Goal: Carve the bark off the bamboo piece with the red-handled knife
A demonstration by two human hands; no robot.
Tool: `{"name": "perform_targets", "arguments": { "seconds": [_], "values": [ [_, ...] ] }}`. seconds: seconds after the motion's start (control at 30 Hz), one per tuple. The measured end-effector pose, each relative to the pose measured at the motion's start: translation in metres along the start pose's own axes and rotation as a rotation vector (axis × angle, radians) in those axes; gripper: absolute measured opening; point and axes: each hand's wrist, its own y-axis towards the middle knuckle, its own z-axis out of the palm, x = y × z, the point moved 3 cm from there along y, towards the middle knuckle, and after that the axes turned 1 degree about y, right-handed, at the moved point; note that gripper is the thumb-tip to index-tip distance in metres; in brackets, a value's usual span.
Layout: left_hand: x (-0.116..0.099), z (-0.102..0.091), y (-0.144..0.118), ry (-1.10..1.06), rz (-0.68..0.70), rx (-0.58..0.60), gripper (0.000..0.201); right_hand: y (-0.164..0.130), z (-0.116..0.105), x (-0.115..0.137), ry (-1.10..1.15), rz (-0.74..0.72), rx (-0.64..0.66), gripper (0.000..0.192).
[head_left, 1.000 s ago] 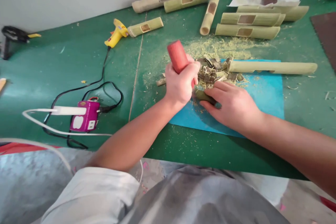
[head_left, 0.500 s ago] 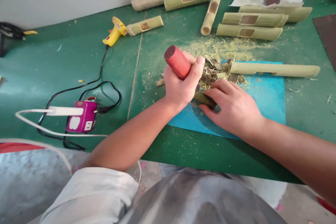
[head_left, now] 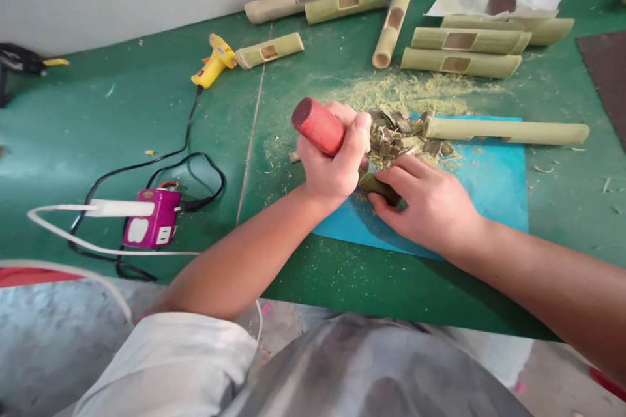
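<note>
My left hand (head_left: 328,172) is wrapped round a tool's thick red cylindrical handle (head_left: 317,125), tilted with its butt end up toward the left. The working end is hidden, so I cannot tell the tool's kind. My right hand (head_left: 428,202) grips a short green bamboo piece (head_left: 382,187), thumb in front and fingers over it. The piece lies above a blue sheet (head_left: 493,189), its left end close by my left hand. Just behind both hands is a heap of bamboo chips (head_left: 394,140). A long bamboo tube (head_left: 533,131) rests across the sheet's far edge.
Several bamboo tubes with cut openings (head_left: 460,65) lie at the back. A yellow glue gun (head_left: 215,64) touches another bamboo tube (head_left: 274,49). Its black cord runs to a purple power adapter (head_left: 152,218) at left. Sawdust (head_left: 415,92) covers the green table (head_left: 161,104) behind the chips.
My left hand and the red handle have moved slightly left, and the handle's butt end has dipped lower. My right hand keeps its hold on the bamboo piece.
</note>
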Motion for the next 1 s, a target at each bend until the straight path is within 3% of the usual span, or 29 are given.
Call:
{"name": "perform_targets", "arguments": {
  "seconds": [0.33,0.67,0.83,1.0],
  "values": [
    [-0.005,0.002,-0.002,0.162,-0.021,0.163,0.027,0.002,0.002,-0.005,0.008,0.059,0.089,0.022],
    [0.002,0.002,-0.002,0.110,-0.122,0.038,0.047,0.004,0.007,-0.002,0.058,0.077,0.172,0.020],
    [0.004,0.004,-0.001,0.037,-0.261,0.011,0.058,0.005,0.007,-0.009,0.098,0.113,0.211,0.026],
    [0.005,0.004,0.003,-0.065,-0.200,-0.085,0.051,0.005,0.007,-0.009,0.086,0.104,0.180,0.022]
  ]
}}
